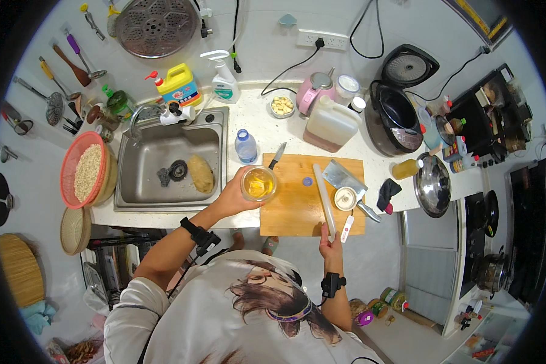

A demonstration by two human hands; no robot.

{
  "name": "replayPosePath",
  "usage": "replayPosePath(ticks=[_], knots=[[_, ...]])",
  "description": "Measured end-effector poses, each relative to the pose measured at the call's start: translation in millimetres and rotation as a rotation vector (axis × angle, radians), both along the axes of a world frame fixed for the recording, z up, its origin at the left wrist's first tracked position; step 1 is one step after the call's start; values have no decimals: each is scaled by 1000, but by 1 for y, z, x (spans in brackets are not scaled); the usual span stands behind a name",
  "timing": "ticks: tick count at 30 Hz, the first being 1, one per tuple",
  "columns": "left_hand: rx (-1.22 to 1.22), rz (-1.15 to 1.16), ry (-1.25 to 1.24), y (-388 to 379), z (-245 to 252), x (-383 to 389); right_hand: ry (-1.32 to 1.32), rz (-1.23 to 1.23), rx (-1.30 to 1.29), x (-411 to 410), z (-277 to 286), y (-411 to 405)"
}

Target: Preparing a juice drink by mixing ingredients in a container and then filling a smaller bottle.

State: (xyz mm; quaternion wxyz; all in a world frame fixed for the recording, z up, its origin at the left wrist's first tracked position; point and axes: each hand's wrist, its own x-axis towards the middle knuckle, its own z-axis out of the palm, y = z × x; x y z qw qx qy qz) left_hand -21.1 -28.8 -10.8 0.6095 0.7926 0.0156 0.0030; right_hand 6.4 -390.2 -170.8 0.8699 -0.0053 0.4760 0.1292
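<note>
My left hand (235, 195) is closed around a clear jar (259, 183) with yellow liquid and pale yellow pieces in it, held by the left edge of a wooden cutting board (291, 218). The fingers of my right hand (330, 241) are at the near end of a long translucent white rod or tube (324, 195); whether they grip it is unclear. Right of the rod, a cleaver (344, 176) lies on the board, with a round white lid (346, 199) beside its blade and a white tagged strip (347, 229) nearer me. A small blue cap (307, 181) and a small knife (278, 154) are also there.
A blue-tinted plastic bottle (246, 148) stands behind the jar. The steel sink (132, 182) at left holds a yellowish vegetable (200, 174). Behind the board stand a plastic jug (331, 125) and a bowl of peeled cloves (282, 106); an open rice cooker (393, 118) is at right.
</note>
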Motion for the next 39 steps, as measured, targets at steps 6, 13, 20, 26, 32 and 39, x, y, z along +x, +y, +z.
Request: replayPosePath(ticks=[6,13,20,26,32,39], knots=[[48,-76,28,19,11,5,-386,571,-498,5,71,49],[28,-96,-15,22,43,9,-1595,1126,-1369,33,175,167],[-49,-114,1,30,59,6,-1764,864,-1548,37,184,213],[-119,-325,286,111,22,16,-1624,990,-1532,48,184,208],[185,68,-10,137,-57,38,-1619,1001,-1690,72,195,204],[75,182,-165,104,-107,86,-1620,991,-1745,92,208,201]])
